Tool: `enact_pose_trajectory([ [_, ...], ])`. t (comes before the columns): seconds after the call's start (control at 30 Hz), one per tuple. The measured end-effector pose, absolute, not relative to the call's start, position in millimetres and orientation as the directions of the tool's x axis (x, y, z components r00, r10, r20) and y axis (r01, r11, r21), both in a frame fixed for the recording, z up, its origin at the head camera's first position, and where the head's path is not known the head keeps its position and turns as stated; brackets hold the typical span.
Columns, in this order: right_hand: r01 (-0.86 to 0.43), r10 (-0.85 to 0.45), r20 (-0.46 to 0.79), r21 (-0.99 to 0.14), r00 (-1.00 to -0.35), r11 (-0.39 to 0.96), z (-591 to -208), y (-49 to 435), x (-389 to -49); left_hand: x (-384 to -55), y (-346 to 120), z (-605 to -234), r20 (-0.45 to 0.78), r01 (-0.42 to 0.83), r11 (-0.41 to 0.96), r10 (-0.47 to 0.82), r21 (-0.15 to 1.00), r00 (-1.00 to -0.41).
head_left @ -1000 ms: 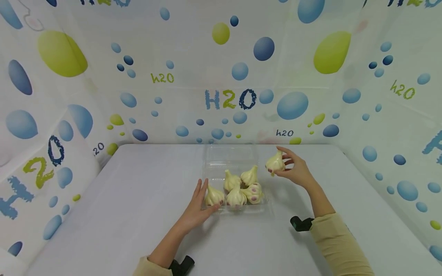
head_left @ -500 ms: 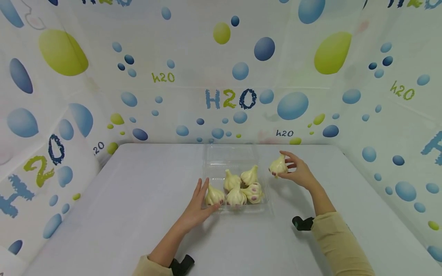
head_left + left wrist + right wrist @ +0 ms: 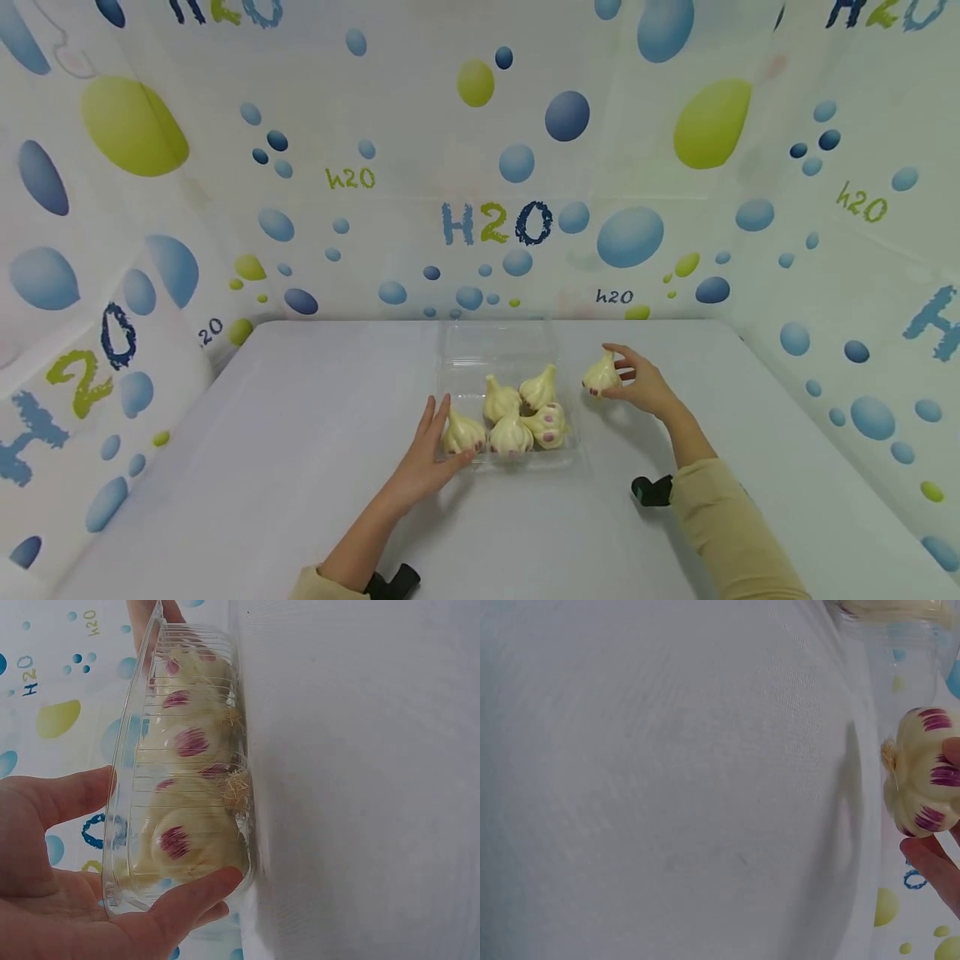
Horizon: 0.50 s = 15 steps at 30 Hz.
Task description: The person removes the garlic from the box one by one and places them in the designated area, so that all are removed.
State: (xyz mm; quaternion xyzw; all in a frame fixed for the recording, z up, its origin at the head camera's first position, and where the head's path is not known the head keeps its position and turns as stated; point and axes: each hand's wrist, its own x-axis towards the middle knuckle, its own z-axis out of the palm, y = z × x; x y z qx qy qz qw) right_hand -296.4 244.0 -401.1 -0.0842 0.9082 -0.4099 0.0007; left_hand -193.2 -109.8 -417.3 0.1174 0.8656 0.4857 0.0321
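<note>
A clear plastic clamshell container stands on the table with its lid folded back. Several garlic bulbs with purple streaks lie inside it. My left hand holds the container's near left corner, its thumb along the front wall and its fingers by the left side. In the left wrist view, fingertips touch the container's rim and wall. My right hand grips another garlic bulb between thumb and fingers, to the right of the container. The right wrist view shows this bulb above the table, roots downward.
A white cloth covers the table, with bubble-printed sheets hanging behind and at the sides. A black wrist mount juts from the right sleeve, another from the left.
My right hand, with the garlic bulb, has shifted slightly down and away from the container's far edge. The left hand keeps its place on the container. The head view tilts up a little.
</note>
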Motion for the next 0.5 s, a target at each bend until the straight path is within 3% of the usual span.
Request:
enact_pose_trajectory([
  [0.5,-0.142,-0.161,0.04,-0.706,-0.986,0.694,-408.6,242.4,-302.8,-193.1,-109.5,-418.4,0.055,0.167,0.497,0.233,0.852,-0.971],
])
